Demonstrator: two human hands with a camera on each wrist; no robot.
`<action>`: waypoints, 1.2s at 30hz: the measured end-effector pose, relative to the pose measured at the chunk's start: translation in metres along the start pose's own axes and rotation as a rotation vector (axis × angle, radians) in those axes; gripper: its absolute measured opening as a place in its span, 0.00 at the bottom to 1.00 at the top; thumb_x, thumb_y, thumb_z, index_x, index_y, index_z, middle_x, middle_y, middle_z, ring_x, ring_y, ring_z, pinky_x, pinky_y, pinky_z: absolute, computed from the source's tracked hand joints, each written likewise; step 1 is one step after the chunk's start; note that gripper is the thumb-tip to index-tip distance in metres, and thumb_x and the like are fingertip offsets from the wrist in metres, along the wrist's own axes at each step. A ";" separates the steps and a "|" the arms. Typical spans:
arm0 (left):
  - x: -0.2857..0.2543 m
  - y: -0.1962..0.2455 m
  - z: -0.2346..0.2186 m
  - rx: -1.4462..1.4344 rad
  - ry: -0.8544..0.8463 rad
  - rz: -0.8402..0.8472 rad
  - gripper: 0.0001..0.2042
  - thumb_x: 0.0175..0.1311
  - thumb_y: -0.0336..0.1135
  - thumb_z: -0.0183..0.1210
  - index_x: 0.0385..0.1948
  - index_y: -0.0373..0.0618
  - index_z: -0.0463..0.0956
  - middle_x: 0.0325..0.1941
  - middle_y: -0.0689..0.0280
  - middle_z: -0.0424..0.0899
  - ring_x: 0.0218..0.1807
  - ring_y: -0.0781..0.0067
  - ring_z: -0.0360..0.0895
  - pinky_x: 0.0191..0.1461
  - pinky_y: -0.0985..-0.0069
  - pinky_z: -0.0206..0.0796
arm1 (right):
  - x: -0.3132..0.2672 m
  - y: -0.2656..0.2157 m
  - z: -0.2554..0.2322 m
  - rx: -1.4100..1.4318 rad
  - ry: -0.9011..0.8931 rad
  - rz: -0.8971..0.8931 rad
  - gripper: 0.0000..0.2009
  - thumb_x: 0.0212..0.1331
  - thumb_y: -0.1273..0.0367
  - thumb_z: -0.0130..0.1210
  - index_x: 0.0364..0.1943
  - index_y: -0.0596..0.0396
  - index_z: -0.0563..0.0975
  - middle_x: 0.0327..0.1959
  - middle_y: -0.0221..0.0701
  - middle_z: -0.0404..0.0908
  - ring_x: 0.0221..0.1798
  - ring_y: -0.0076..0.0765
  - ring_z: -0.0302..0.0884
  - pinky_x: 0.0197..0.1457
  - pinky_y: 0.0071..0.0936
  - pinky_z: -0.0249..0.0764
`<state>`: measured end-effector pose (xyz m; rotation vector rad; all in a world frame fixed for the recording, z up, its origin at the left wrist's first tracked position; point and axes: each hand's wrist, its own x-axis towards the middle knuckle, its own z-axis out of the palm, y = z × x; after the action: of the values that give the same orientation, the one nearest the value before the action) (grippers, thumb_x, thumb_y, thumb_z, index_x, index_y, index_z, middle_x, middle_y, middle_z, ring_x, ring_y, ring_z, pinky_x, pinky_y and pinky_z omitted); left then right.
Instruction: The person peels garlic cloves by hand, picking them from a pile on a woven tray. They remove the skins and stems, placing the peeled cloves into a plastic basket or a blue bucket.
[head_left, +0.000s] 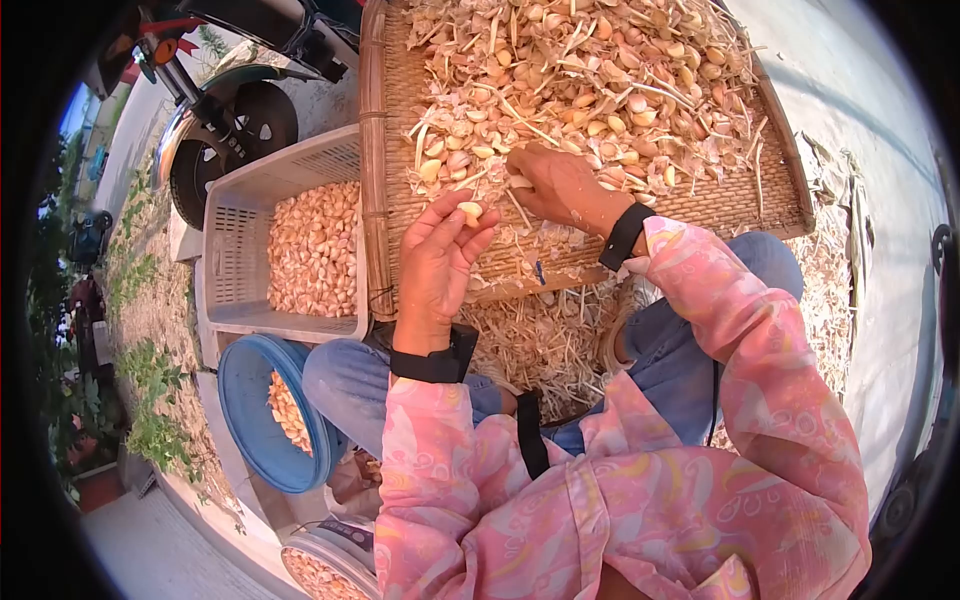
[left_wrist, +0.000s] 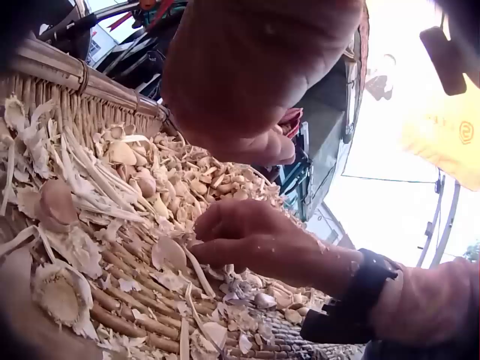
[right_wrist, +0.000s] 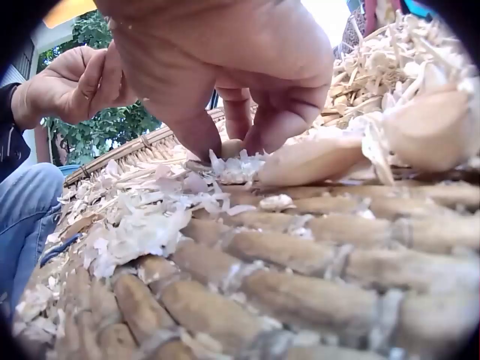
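Observation:
My left hand (head_left: 436, 258) is raised over the near left part of a woven tray (head_left: 388, 200), pinching a pale garlic clove (head_left: 470, 211) between thumb and fingers. My right hand (head_left: 568, 187) reaches down to the tray beside the heap of garlic cloves (head_left: 630, 105). Its thumb and fingertips pinch a garlic clove (right_wrist: 232, 148) low over the weave, mostly hidden by the fingers in the right wrist view. Papery skins (right_wrist: 135, 229) and a larger clove (right_wrist: 311, 159) lie close to these fingertips. Dry stalks are mixed through the heap.
Left of the tray stands a grey plastic crate (head_left: 235, 255) holding many cloves. Nearer are a blue bucket (head_left: 250, 420) with cloves and a round container (head_left: 335, 545) of cloves. Skins and stalks (head_left: 535, 345) cover the ground between the knees. A wheeled vehicle (head_left: 235, 125) stands behind the crate.

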<state>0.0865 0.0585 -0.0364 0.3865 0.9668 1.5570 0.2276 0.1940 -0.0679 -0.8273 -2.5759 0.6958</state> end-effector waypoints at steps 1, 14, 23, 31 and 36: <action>0.000 -0.003 -0.001 0.023 0.030 -0.024 0.13 0.62 0.26 0.49 0.48 0.31 0.67 0.40 0.55 0.77 0.44 0.64 0.77 0.44 0.78 0.75 | -0.001 0.000 -0.003 0.122 0.046 0.014 0.10 0.48 0.68 0.55 0.34 0.57 0.71 0.29 0.37 0.72 0.31 0.41 0.74 0.34 0.34 0.70; 0.010 -0.026 0.003 0.444 0.081 0.104 0.14 0.61 0.31 0.53 0.45 0.31 0.70 0.31 0.65 0.78 0.26 0.83 0.73 0.29 0.86 0.66 | -0.006 -0.026 -0.014 0.592 -0.101 0.053 0.11 0.56 0.65 0.52 0.36 0.57 0.70 0.22 0.39 0.74 0.27 0.46 0.73 0.30 0.33 0.68; -0.003 0.002 -0.008 0.133 0.179 0.010 0.10 0.61 0.30 0.50 0.42 0.36 0.70 0.28 0.65 0.76 0.26 0.80 0.73 0.26 0.88 0.68 | 0.011 -0.012 -0.006 -0.006 0.027 0.029 0.15 0.60 0.58 0.47 0.30 0.56 0.75 0.29 0.39 0.74 0.33 0.50 0.73 0.32 0.40 0.67; 0.034 0.019 -0.012 0.225 0.213 -0.089 0.08 0.60 0.31 0.53 0.37 0.38 0.72 0.24 0.68 0.73 0.22 0.84 0.69 0.21 0.92 0.63 | 0.062 0.026 0.013 -0.308 -0.007 -0.127 0.11 0.46 0.70 0.55 0.37 0.54 0.74 0.31 0.37 0.77 0.38 0.47 0.73 0.41 0.38 0.68; 0.021 0.014 -0.010 -0.082 0.195 -0.174 0.09 0.61 0.33 0.54 0.38 0.39 0.72 0.23 0.70 0.73 0.21 0.85 0.68 0.20 0.92 0.59 | 0.040 0.007 -0.001 0.226 -0.017 0.119 0.11 0.51 0.69 0.54 0.40 0.54 0.74 0.28 0.28 0.75 0.33 0.28 0.72 0.36 0.25 0.67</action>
<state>0.0650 0.0752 -0.0380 0.0912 1.0532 1.4886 0.2005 0.2238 -0.0639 -0.9078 -2.4193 1.0121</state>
